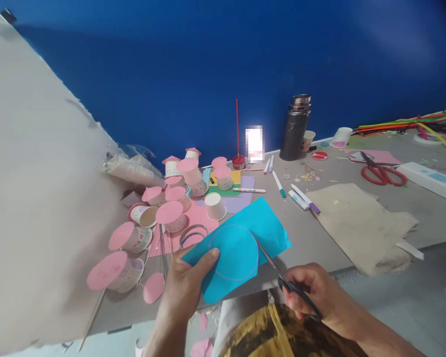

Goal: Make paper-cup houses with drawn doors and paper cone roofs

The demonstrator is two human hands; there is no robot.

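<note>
A sheet of bright blue paper (236,253) with a circle drawn on it is pinched at its left side by my left hand (188,280), thumb on top. My right hand (314,292) is closed round the black handles of a pair of scissors (271,260). The blades meet the paper at the right side of the drawn circle, where a cut runs in from the lower edge. A roll of tape (193,235) lies just behind my left hand, and a white paper cup (215,207) stands beyond the sheet.
Several paper cups with pink discs (171,212) crowd the left of the table. Markers (278,184), a glue stick (298,200) and a dark flask (295,129) stand or lie farther back. To the right are a beige cloth (357,223) and red-handled scissors (382,174).
</note>
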